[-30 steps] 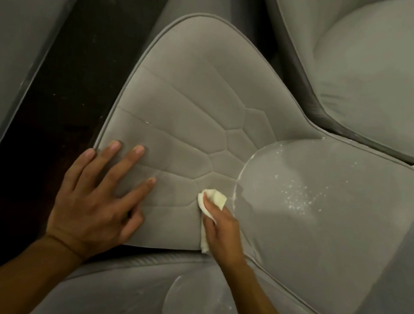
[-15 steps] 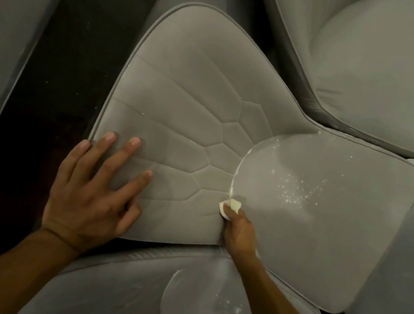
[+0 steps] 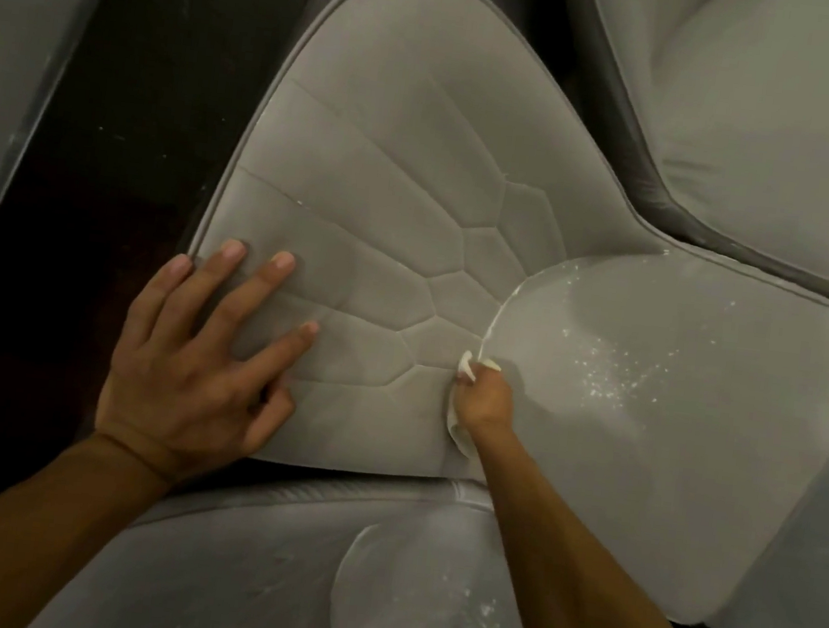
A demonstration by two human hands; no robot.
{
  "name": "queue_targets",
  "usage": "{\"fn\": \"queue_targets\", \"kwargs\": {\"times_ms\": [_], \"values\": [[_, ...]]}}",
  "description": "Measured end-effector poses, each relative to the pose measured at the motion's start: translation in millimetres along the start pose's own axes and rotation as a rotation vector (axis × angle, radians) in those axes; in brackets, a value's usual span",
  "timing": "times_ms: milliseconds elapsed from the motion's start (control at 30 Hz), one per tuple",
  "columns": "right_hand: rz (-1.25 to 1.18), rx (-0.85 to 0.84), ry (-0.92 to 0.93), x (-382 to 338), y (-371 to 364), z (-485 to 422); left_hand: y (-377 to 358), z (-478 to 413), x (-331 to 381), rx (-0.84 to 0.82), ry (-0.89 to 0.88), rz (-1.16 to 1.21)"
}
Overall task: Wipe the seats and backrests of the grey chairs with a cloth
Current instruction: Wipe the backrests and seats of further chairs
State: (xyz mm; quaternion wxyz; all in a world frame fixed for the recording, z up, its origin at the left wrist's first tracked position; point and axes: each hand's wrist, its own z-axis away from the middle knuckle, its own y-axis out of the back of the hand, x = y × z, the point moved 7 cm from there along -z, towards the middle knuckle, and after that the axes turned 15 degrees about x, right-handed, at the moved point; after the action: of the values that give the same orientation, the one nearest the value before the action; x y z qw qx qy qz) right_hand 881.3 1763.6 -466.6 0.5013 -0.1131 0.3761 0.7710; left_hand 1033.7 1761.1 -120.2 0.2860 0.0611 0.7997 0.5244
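Where the cloth is: in the head view, the pale cloth [image 3: 465,368] is bunched in the right grip [image 3: 485,397], pressed against the curved seam [image 3: 501,313] where the backrest meets the seat of the middle chair [image 3: 428,83].
Right grip: closed around the cloth with the fingers curled. One bit of cloth pokes out past the fingertips and another fold shows under the heel of the hand.
Left grip [image 3: 189,365]: open and holding nothing. Its fingers are straight and spread, and the palm lies flat on the backrest close to the backrest's left edge, well apart from the right grip.
Backrest [image 3: 405,199]: grey and quilted, with stitched lines fanning out from the seam.
Seat [image 3: 668,472]: grey and smooth, to the right of the backrest. White specks [image 3: 617,373] are scattered on it, right of the right grip, and a thin white line runs along the seam.
Second chair [image 3: 785,123]: grey, at the upper right, just beside the middle chair.
Third chair [image 3: 227,576]: grey, along the bottom edge under both forearms, with a few white specks on its seat.
Floor [image 3: 139,127]: a dark strip left of the middle chair.
Far left: a flat grey surface [image 3: 7,61]. I cannot tell what it is.
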Motion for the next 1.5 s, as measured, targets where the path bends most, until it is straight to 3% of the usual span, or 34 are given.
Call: {"fn": "queue_targets", "kwargs": {"times_ms": [133, 300, 433, 533, 600, 700, 767, 833, 900, 967, 1067, 1100, 1167, 1300, 1500], "values": [[-0.325, 0.084, 0.052, -58.3, 19.1, 3.7, 1.0, -0.9, 0.4, -0.006, 0.013, 0.008], [-0.515, 0.375, 0.040, -83.3, 53.2, -35.6, -0.5, -1.8, 1.4, -0.007, 0.006, 0.018], [-0.505, 0.363, -0.072, -71.4, 44.1, -53.9, -0.4, -0.6, 0.5, 0.012, 0.010, 0.021], [-0.442, 0.247, -0.178, -56.0, 31.3, -58.7, -0.5, -2.1, 0.9, 0.014, 0.012, 0.024], [-0.532, 0.268, -0.206, -65.4, 41.1, -60.4, -0.7, -2.7, 0.8, 0.010, 0.009, 0.028], [-0.733, 0.477, -0.064, -109.2, 83.6, -63.1, -1.5, -1.9, -0.7, 0.020, 0.003, 0.022], [-0.758, 0.621, 0.167, -147.3, 110.6, -41.5, -1.7, -0.6, -0.6, 0.023, 0.000, 0.027], [-0.643, 0.682, 0.447, -173.2, 113.9, -11.6, -1.2, -1.6, -1.2, 0.038, 0.009, 0.030], [-0.541, 0.709, 0.481, -165.6, 102.1, -8.3, -0.7, -1.5, -0.5, 0.040, 0.009, 0.029], [-0.513, 0.624, 0.255, -132.5, 85.6, -37.0, -0.1, -1.6, -0.6, 0.046, 0.009, 0.032], [-0.406, 0.303, -0.110, -85.7, 63.7, -77.2, -1.1, 0.1, 0.0, 0.045, -0.004, 0.018], [-0.356, 0.293, -0.138, -82.6, 61.0, -82.6, -1.5, 0.3, -0.2, 0.042, -0.009, 0.017], [-0.376, 0.269, -0.105, -90.0, 51.1, -77.0, -1.6, -0.4, -0.9, 0.042, -0.013, 0.013], [-0.354, 0.282, 0.155, -104.8, 42.1, -24.5, 1.7, -1.1, -0.6, 0.061, -0.006, 0.019], [0.012, 0.008, 0.286, 1.9, 8.9, 36.5, -7.5, 5.1, -3.0, 0.021, 0.013, 0.045]]}}
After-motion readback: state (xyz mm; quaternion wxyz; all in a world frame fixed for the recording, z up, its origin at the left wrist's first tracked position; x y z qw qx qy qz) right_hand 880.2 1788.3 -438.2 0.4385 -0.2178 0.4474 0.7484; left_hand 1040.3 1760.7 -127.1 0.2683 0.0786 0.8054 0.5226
